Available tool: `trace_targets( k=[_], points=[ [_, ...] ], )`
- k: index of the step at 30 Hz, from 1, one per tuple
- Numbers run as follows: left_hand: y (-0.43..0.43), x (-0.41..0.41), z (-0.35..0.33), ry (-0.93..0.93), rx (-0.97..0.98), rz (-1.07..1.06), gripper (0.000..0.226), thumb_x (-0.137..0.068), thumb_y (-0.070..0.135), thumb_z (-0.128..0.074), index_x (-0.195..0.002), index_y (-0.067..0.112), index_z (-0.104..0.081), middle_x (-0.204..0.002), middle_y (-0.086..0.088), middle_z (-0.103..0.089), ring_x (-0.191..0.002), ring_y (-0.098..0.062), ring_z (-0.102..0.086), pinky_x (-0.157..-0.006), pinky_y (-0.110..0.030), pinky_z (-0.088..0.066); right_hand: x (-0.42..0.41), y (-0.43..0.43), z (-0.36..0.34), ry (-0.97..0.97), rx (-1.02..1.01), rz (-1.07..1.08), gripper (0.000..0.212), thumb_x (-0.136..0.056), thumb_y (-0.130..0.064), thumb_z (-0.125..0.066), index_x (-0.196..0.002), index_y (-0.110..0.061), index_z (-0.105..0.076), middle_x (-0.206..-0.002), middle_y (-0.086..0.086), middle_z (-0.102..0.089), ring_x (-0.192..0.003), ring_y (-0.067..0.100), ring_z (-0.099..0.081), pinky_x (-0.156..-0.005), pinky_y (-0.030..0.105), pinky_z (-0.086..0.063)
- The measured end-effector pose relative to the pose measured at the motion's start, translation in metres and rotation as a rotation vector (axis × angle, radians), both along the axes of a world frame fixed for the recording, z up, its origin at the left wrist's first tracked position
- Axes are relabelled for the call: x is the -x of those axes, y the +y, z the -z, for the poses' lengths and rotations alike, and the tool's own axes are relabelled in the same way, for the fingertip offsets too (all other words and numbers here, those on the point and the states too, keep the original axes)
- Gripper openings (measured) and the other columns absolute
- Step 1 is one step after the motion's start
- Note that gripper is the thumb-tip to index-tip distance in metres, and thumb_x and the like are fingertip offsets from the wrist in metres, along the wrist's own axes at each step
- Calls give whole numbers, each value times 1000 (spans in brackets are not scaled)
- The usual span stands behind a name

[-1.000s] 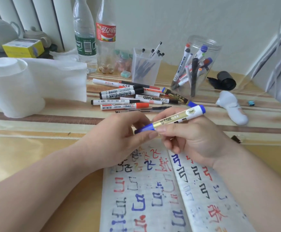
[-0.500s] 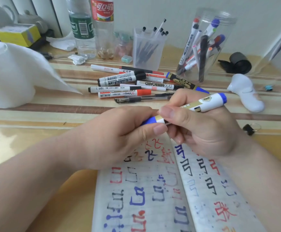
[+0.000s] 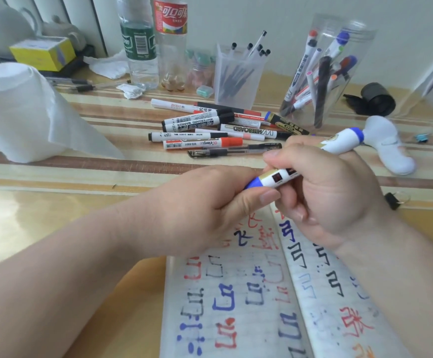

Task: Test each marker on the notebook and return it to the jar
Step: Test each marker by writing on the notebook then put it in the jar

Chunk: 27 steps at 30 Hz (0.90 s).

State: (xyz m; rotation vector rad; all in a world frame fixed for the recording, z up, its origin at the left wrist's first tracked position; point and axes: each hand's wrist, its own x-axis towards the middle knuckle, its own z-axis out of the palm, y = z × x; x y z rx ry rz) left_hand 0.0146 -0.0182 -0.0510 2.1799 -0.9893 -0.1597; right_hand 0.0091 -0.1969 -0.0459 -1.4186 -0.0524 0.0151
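Over the open white notebook [image 3: 236, 306] scrawled with red, blue and black test marks, well short of the clear plastic jar [image 3: 365, 47] of markers, a person's left hand [image 3: 210, 202] had in the past second closed fully round the blue cap [image 3: 252, 184] of a white-and-gold marker [image 3: 278, 177]. The right hand [image 3: 326, 195] gripped its barrel; the cap looked still seated, so testing lay ahead.

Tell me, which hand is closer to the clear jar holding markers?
Right. The right hand grips the blue marker just in front of the jar, toward the person. The left hand pinches the marker's blue end farther to the left, away from the jar.
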Motion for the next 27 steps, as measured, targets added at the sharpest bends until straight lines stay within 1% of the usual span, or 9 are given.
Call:
trace_targets(
  k=[2,5,7,9,13,16,20,24,27],
  points=[
    [7,-1,2,-98,-40,-90,40,-102,60,-31,-80,30,-47,-66,10,-51,-66,-8,-51,-60,-21,-39,-9,-10,-4,33,-85,154,47,-86,-10,-63,-43,-16,-45,-35,7,-32,-24,14,-24,-36,12,-19],
    [28,-8,6,-155,20,-245,49,-103,59,-33,-81,20,-53,-72,6,-62,-71,-13,-62,-65,-31,-45,-21,-42,-10,32,-191,283,55,-95,-10,-53,-43,-20,-41,-38,2,-27,-26,12,-22,-35,11,-17],
    [31,-9,7,-145,78,-230,46,-102,58,-37,-83,23,-59,-77,10,-65,-75,-12,-65,-66,-25,-47,-21,-51,-5,30,-155,168,53,-94,-11,-55,-42,-18,-46,-38,1,-29,-26,12,-22,-35,11,-18],
    [22,-6,7,-57,82,-127,46,-101,58,-35,-92,26,-68,-87,17,-69,-86,-7,-68,-72,-19,-49,-18,-49,4,35,-54,-61,38,-87,-15,-64,-50,-11,-56,-38,3,-35,-27,13,-27,-35,13,-20],
    [14,-8,13,194,58,-36,50,-103,57,-37,-102,20,-70,-90,6,-72,-90,-13,-69,-80,-32,-53,-10,-48,5,49,231,-389,22,-77,-28,-75,-71,-7,-72,-53,14,-55,-41,21,-50,-38,24,-38],
    [15,-9,13,296,40,-53,52,-98,59,-37,-99,19,-70,-88,4,-69,-87,-12,-67,-86,-39,-53,-2,-50,-7,26,415,-454,23,-74,-33,-80,-83,-12,-78,-73,19,-70,-61,29,-65,-55,35,-53],
    [12,-6,11,259,4,-51,57,-97,67,-34,-100,22,-69,-92,8,-68,-92,-14,-65,-89,-39,-52,4,-56,-22,-43,569,-455,29,-72,-39,-80,-94,-20,-80,-84,13,-76,-78,24,-70,-75,43,-53],
    [12,-5,10,245,-32,-77,60,-94,67,-33,-103,20,-68,-96,5,-69,-96,-16,-65,-93,-44,-51,16,-52,-10,-123,593,-356,23,-72,-35,-80,-89,-20,-76,-78,9,-75,-72,21,-71,-65,31,-54],
    [12,-4,8,277,-23,-88,61,-94,70,-33,-104,23,-71,-97,8,-71,-97,-13,-66,-95,-44,-52,23,-48,10,-38,425,-297,18,-72,-22,-80,-84,-13,-71,-73,10,-70,-60,31,-70,-56,36,-56]
  ],
)
